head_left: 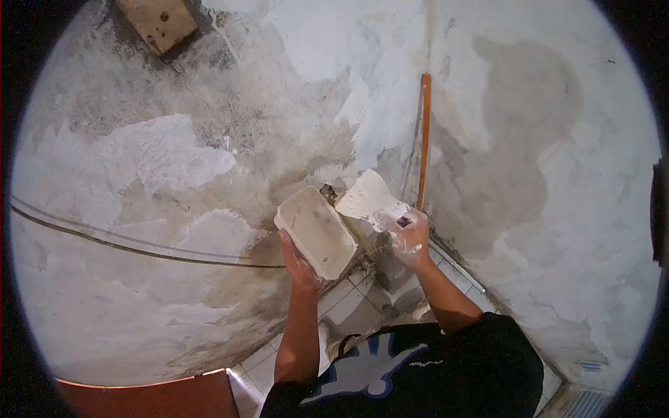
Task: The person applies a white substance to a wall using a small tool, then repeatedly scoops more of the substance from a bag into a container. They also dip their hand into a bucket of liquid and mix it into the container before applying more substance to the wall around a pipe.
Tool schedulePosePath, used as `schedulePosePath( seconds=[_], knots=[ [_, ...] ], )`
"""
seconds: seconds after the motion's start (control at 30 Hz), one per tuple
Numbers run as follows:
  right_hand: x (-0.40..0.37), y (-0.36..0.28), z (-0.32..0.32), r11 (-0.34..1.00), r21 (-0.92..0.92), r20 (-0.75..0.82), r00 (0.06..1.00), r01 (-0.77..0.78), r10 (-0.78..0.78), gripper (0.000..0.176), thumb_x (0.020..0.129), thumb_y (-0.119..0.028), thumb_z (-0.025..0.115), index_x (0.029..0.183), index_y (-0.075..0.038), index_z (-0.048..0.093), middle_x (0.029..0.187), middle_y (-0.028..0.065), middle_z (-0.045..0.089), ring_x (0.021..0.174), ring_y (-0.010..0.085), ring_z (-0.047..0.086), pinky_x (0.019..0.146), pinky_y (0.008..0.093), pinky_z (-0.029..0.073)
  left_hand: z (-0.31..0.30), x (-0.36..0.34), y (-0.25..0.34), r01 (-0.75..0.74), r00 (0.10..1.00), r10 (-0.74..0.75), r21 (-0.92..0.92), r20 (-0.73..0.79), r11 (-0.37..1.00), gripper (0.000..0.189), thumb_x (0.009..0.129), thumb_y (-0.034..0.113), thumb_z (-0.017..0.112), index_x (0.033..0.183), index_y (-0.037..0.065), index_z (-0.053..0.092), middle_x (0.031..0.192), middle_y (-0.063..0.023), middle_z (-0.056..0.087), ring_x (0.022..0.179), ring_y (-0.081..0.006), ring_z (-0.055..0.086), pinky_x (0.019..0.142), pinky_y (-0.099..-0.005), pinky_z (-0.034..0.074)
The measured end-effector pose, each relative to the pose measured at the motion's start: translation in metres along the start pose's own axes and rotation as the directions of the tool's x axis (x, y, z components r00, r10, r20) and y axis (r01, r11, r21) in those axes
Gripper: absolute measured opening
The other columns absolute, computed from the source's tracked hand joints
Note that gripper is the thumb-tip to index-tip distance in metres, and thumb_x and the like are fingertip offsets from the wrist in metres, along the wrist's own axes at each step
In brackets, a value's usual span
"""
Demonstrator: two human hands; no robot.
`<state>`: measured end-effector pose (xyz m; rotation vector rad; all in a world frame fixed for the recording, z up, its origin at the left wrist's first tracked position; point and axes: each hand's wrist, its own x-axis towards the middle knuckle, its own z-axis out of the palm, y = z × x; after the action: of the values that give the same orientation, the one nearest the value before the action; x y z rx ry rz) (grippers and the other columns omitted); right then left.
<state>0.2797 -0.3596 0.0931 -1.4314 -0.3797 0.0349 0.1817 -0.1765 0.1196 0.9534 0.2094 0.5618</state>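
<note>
My left hand is closed around the side of a shallow, rectangular, cream-coloured tub, tilted with its inside facing me. Whitish residue coats the inside of the tub. To its right, my right hand grips a putty knife by its handle, most of which the fingers hide. White filler covers the wide blade, which points up and left, close to the tub's upper right rim. White smears mark the fingers of my right hand.
Patchy walls with white filler and grey stains meet in a corner. An orange-brown strip stands there. A dark cable runs along the left wall. A wooden block is at upper left, a reddish-brown panel at lower left. Tiles cover the floor.
</note>
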Motion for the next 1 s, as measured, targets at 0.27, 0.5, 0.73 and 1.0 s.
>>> schedulePosePath(
  seconds=[0.27, 0.5, 0.73, 1.0],
  knots=[
    [-0.018, -0.014, -0.026, 0.968, -0.203, -0.195, 0.962, 0.149, -0.189, 0.03, 0.084, -0.023, 0.069, 0.095, 0.005, 0.069, 0.083, 0.0137, 0.071, 0.072, 0.0156, 0.065, 0.066, 0.0311, 0.05, 0.034, 0.011, -0.016, 0.046, 0.992, -0.037, -0.073, 0.119, 0.996, 0.062, 0.098, 0.049, 0.036, 0.141, 0.005, 0.032, 0.136, -0.0121, 0.046, 0.123, -0.027, 0.048, 0.103, -0.0414, 0.039],
    [-0.031, -0.03, -0.041, 0.966, -0.195, -0.342, 0.911, 0.172, -0.232, 0.03, 0.083, -0.024, 0.07, 0.09, 0.005, 0.068, 0.077, 0.0135, 0.069, 0.066, 0.0189, 0.065, 0.063, 0.0327, 0.049, 0.064, 0.011, -0.023, 0.054, 0.981, -0.032, -0.109, 0.189, 0.993, 0.065, 0.097, 0.053, 0.036, 0.14, 0.005, 0.033, 0.134, -0.0137, 0.047, 0.121, -0.0299, 0.049, 0.101, -0.0439, 0.042],
    [-0.035, -0.006, -0.051, 0.897, -0.426, -0.302, 0.915, 0.12, -0.266, 0.023, 0.085, -0.019, 0.065, 0.088, 0.004, 0.067, 0.076, 0.0159, 0.067, 0.067, 0.0274, 0.066, 0.063, 0.0345, 0.049, 0.068, 0.023, -0.055, 0.052, 0.977, -0.025, -0.124, 0.211, 0.991, 0.068, 0.097, 0.052, 0.039, 0.144, 0.005, 0.028, 0.138, -0.0137, 0.043, 0.125, -0.0299, 0.045, 0.106, -0.0438, 0.036],
    [-0.031, -0.024, -0.046, 0.736, -0.542, -0.126, 0.826, 0.406, -0.549, 0.02, 0.084, -0.016, 0.067, 0.085, 0.004, 0.065, 0.074, 0.0174, 0.064, 0.065, 0.0329, 0.063, 0.06, 0.0359, 0.049, 0.083, 0.027, -0.067, -0.091, 0.95, 0.105, -0.061, 0.295, 0.994, 0.07, 0.094, 0.053, 0.045, 0.143, 0.005, 0.03, 0.138, -0.0115, 0.042, 0.125, -0.0278, 0.043, 0.106, -0.0423, 0.034]
  ],
)
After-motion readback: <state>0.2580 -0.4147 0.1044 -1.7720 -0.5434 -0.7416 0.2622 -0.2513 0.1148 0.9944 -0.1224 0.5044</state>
